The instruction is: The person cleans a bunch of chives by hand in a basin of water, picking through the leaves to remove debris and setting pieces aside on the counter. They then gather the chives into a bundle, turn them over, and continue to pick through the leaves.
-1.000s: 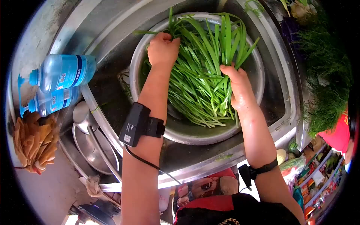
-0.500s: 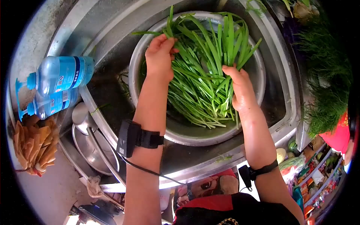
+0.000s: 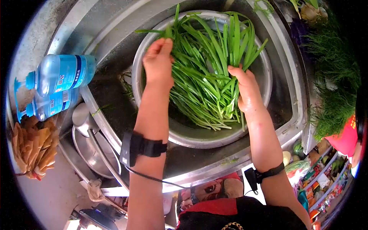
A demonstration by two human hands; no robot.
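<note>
Greens [image 3: 207, 76] fill a steel basin [image 3: 264, 73] inside the sink [image 3: 115, 111]

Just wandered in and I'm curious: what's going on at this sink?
A person has both bare hands in a metal bowl of green leaves that sits in a steel sink. The left hand pinches a few leaves at the far side; the right hand grips the bunch. Two water bottles lie beside the sink.

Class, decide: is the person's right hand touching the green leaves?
Touching. The head view shows the right hand closed around a bunch of the green leaves over the metal bowl.
</note>
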